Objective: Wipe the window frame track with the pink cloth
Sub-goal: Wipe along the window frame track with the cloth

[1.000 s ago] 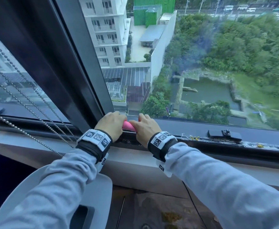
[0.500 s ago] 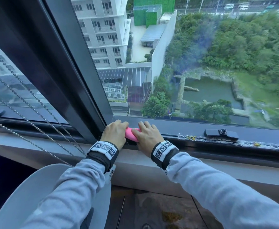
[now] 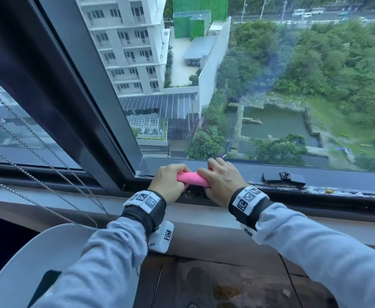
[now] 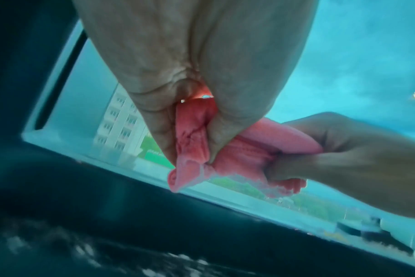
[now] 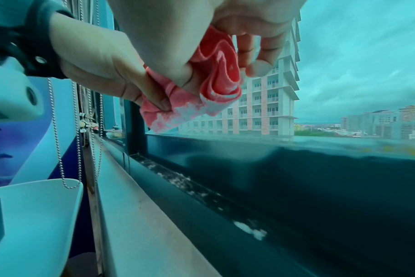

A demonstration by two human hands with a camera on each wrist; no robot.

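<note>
Cloth first: from my head view the pink cloth [image 3: 192,178] is rolled into a short tube, stretched between my left hand [image 3: 168,182] and my right hand [image 3: 222,181], just above the window frame track [image 3: 193,194] near the dark vertical post [image 3: 75,94]. Both sets of fingers curl tight around its ends. Grit lies in the track under my hands, and a black latch [image 3: 283,177] sits further right on the frame. Bead chains [image 3: 37,156] hang at the left.

From my left wrist, my left fingers [image 4: 154,127] and thumb pinch a bunched fold of the cloth [image 4: 192,142], while my right hand [image 4: 344,161] grips the other end.

From my right wrist, my thumb and fingers [image 5: 261,54] squeeze the folds of the cloth [image 5: 216,80], held clear above the track [image 5: 201,189], where white flecks lie.
</note>
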